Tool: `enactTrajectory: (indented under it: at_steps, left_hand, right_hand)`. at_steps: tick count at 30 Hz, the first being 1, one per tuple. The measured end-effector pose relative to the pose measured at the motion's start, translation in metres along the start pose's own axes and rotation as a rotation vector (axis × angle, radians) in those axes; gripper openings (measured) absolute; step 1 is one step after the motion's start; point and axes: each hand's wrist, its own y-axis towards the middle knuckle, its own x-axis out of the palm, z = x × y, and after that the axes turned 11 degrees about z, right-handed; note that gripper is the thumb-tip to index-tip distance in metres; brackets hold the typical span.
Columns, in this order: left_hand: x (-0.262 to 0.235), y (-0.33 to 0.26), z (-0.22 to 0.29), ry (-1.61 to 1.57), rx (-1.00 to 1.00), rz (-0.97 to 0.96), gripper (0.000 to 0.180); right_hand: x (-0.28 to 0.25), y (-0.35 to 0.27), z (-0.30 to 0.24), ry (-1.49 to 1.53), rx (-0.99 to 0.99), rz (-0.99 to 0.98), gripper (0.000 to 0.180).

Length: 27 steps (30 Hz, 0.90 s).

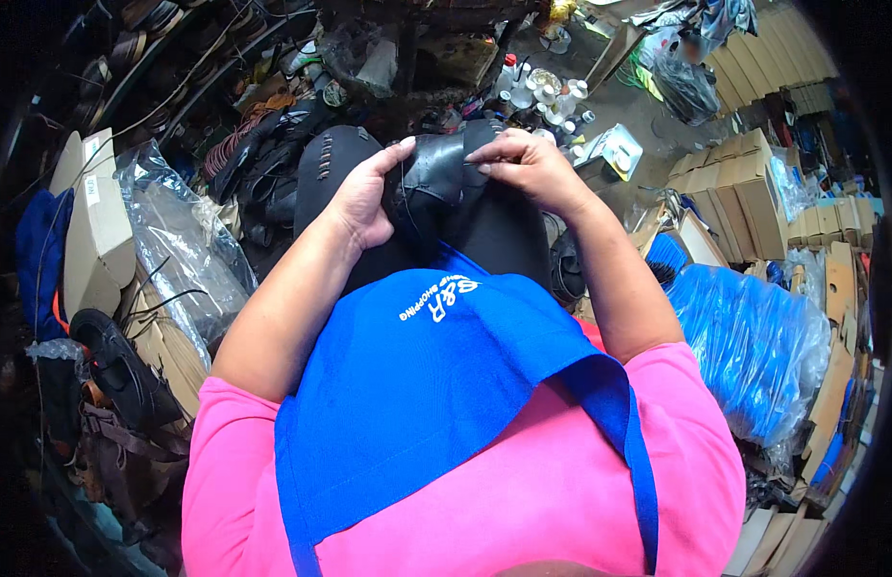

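Note:
A shiny black leather piece (434,171), curved like part of a shoe or sandal, rests over my lap between my knees. My left hand (367,197) grips its left side, thumb stretched along the top edge and the other fingers mostly hidden. At the right edge of the leather, my right hand (532,165) is closed in a pinch, fingertips against that edge. Whether a thread or small tool is also between those fingertips is too small to tell. Dark trousers (504,226) with stitched-looking marks at the knees lie under the work, and a blue apron (398,385) covers my front.
White bottles and containers (552,96) stand on the floor ahead. Cardboard boxes (730,192) and a plastic-wrapped blue bundle (749,341) are to the right. On the left lie clear plastic sheeting (182,236), a pale box (98,231) and a black shoe (124,370).

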Motion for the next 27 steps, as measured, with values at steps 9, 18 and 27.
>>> enactTrajectory:
  at_steps: [9,18,27]
  left_hand:
    - [-0.012,0.008,-0.002,-0.020,0.015,-0.025,0.042]
    - [-0.011,0.008,-0.002,-0.019,0.016,-0.031,0.044]
    - [-0.011,0.005,-0.002,-0.012,0.033,-0.067,0.044]
  right_hand:
    - [0.015,0.026,0.002,0.082,-0.121,-0.280,0.022]
    - [0.014,0.033,0.010,0.077,-0.140,-0.378,0.023]
    - [0.017,0.032,0.010,0.194,-0.108,-0.391,0.024]
